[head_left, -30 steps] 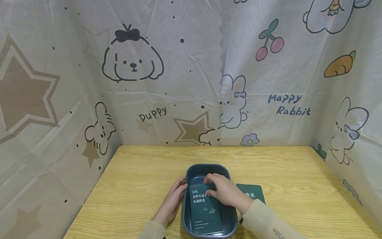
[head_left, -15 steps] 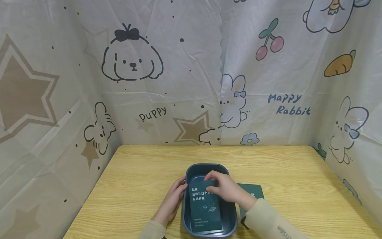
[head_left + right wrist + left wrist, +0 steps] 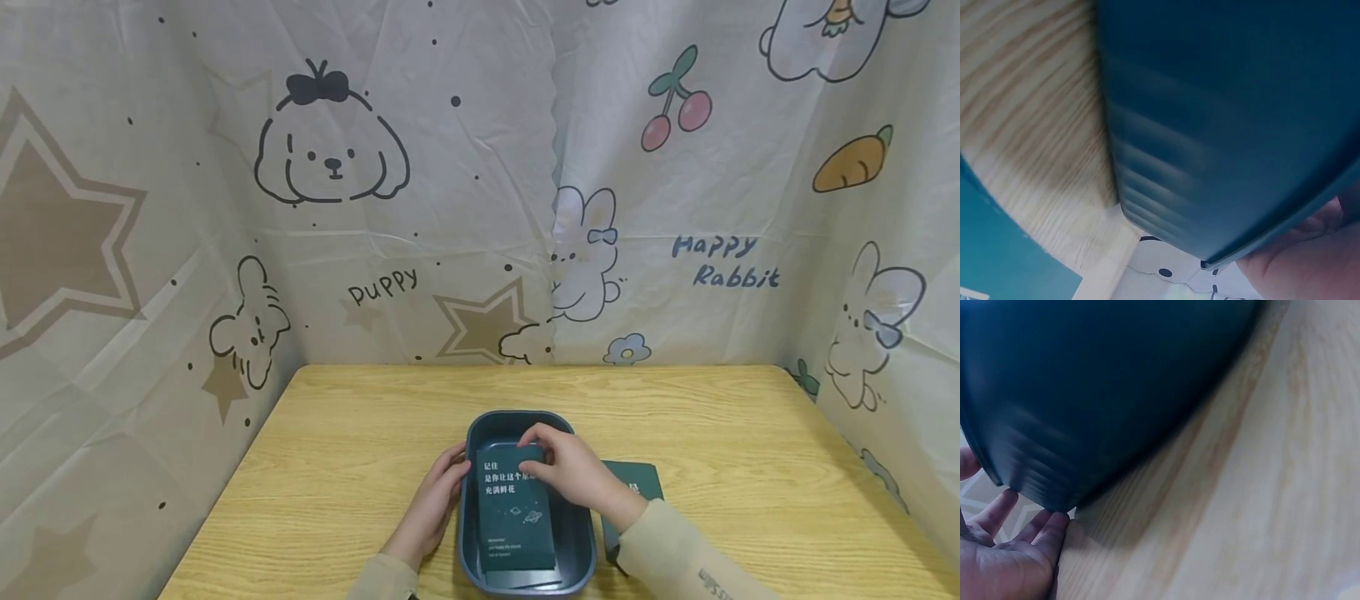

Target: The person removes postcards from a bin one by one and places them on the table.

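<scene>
A dark blue oval-cornered bin [image 3: 576, 550] stands on the table, its long side pointing away from me. My right hand [image 3: 577, 471] pinches the upper right edge of a dark green booklet [image 3: 513, 525] with white lettering and small planets. The booklet lies over the bin's inside, and the edge of another flat green piece [image 3: 522, 577] shows beneath its near end. On the bin's left side, my left hand [image 3: 438, 492] rests with fingers against the outer wall and thumb at the rim. In the left wrist view, fingertips [image 3: 1055, 520] touch the wall low down.
A second green booklet [image 3: 641, 477] lies on the table just right of the bin, partly under my right forearm. The wood-grain table [image 3: 360, 433] reaches back to a printed cloth [image 3: 450, 208], which hangs behind and on both sides.
My right hand has raised the booklet slightly and shifted it away from me, so the green piece below shows more at the near end. The left hand stays on the bin.
</scene>
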The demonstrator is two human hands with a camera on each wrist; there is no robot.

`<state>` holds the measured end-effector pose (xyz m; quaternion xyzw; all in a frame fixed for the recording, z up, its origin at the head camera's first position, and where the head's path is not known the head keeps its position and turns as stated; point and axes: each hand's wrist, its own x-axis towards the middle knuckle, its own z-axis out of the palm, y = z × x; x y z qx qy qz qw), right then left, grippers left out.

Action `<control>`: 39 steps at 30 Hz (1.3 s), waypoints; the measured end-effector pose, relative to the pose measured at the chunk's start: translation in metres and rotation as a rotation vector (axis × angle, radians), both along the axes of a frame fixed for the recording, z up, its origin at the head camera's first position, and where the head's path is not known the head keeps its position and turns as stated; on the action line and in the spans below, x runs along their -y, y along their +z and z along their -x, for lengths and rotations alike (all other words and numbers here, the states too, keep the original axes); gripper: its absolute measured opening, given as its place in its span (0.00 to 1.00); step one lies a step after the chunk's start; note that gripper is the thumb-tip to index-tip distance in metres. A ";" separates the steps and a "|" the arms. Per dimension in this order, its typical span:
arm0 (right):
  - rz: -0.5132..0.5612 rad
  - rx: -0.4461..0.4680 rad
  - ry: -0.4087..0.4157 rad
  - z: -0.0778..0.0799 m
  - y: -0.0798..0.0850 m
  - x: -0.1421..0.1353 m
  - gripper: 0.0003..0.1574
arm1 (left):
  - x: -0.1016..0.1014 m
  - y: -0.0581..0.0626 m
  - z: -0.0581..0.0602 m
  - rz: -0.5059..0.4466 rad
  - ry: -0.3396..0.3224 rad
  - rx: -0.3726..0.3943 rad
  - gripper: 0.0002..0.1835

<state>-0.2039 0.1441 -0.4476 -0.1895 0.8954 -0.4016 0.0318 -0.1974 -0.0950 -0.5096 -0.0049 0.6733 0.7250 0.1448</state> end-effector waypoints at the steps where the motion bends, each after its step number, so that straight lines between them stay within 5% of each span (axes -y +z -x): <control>1: -0.003 -0.010 -0.003 0.000 0.000 0.000 0.13 | 0.000 0.000 0.000 0.001 0.001 0.000 0.33; 17: 0.117 0.015 -0.182 -0.001 0.007 -0.008 0.09 | -0.001 0.001 -0.002 0.005 0.005 0.004 0.33; 39: 0.152 -0.015 -0.350 -0.007 0.028 -0.089 0.19 | -0.001 -0.001 -0.003 -0.006 0.021 -0.018 0.33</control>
